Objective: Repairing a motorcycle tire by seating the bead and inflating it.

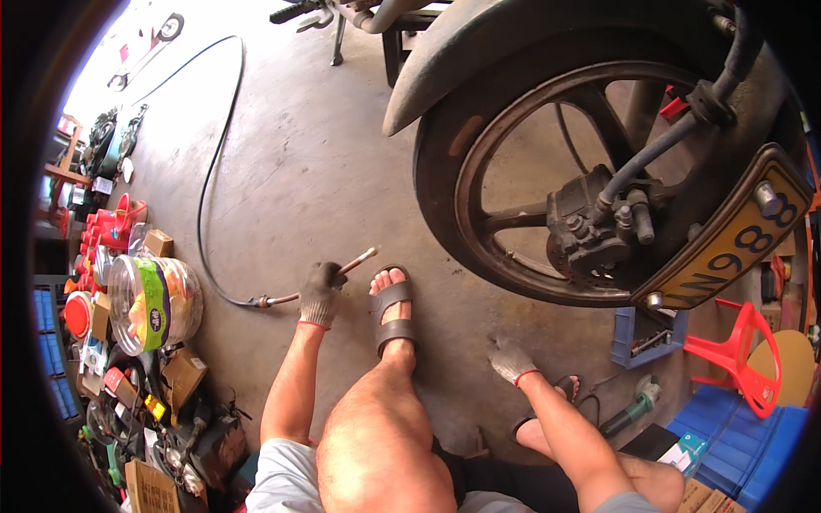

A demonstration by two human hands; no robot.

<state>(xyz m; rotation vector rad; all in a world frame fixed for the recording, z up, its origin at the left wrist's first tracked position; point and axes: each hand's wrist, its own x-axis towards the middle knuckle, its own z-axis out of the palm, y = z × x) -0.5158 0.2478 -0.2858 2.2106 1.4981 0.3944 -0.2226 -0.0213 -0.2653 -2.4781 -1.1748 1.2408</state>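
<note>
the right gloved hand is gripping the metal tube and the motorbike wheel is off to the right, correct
Wrong hand: in the head view the left gloved hand grips the metal tube; the motorbike wheel is indeed off to the right.

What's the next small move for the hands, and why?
I'd probably raise the left hand slightly, so the metal rod clears the sandalled foot. That hand grips the rod, whose free end appears close to the toes, and the motorcycle wheel lies beyond, up to the right.
</note>
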